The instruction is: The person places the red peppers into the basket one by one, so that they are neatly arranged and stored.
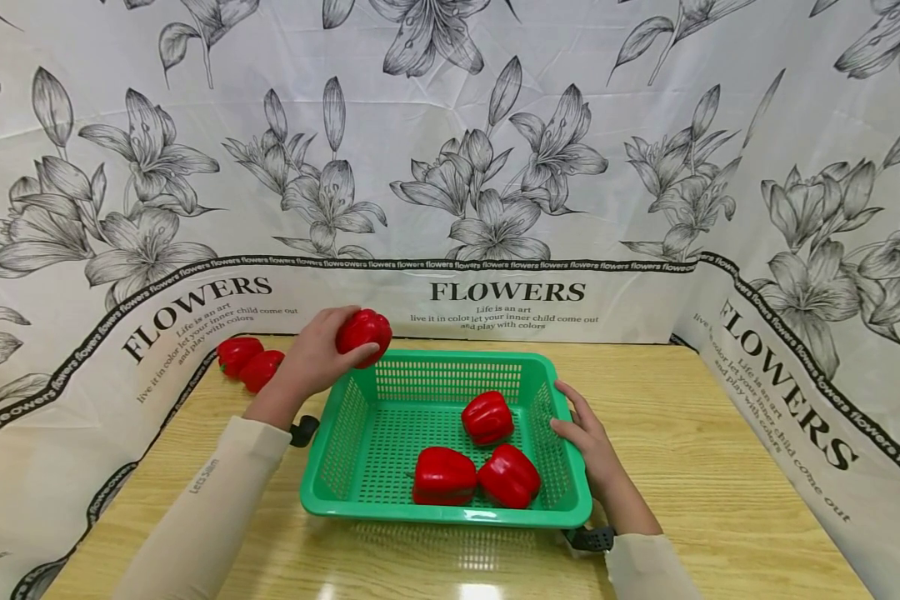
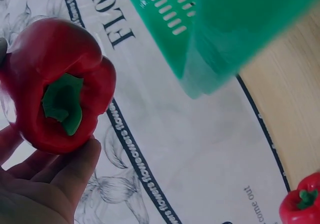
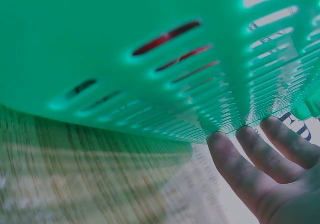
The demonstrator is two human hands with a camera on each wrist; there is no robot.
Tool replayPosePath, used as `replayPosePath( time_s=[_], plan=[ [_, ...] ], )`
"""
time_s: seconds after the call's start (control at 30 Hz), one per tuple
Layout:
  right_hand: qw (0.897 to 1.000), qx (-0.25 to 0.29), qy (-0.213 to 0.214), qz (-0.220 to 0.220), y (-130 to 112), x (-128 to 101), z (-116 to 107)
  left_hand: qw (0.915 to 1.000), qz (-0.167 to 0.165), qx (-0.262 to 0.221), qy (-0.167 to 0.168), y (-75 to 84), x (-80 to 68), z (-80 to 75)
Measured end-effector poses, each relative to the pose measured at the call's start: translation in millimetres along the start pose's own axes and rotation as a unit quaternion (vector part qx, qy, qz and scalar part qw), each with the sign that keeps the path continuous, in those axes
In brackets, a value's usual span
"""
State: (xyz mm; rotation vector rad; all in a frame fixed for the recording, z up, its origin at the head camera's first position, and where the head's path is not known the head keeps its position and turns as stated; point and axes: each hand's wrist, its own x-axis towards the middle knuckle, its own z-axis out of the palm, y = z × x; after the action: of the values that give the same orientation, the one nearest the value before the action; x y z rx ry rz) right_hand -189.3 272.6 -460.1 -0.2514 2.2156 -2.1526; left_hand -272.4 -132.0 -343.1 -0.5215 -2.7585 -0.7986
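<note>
Three peppers (image 1: 487,417) are sitting in the basket (image 1: 450,510); left hand (image 1: 311,360) is gripping a fourth (image 1: 363,334) over its far-left corner, right hand (image 1: 587,435) lying flat against its side. I'm seeing two left (image 1: 249,361) by the bench's far-left corner.

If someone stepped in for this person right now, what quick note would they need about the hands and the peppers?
Left hand: grips a red pepper above the green basket's back left corner.
Right hand: fingers flat against the basket's right wall, steadying it.
Done: three peppers lie in the basket.
Left: the held pepper, then two more peppers on the table by the left backdrop.
</note>
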Motion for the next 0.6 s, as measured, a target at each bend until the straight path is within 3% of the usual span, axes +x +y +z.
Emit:
replayPosePath(
  time_s=[0.6],
  plan=[
    [1.0,0.0,-0.003,0.0,0.3,0.5,-0.7,0.9992,0.019,-0.003,-0.036,21.7,0.6,9.3]
  ],
)
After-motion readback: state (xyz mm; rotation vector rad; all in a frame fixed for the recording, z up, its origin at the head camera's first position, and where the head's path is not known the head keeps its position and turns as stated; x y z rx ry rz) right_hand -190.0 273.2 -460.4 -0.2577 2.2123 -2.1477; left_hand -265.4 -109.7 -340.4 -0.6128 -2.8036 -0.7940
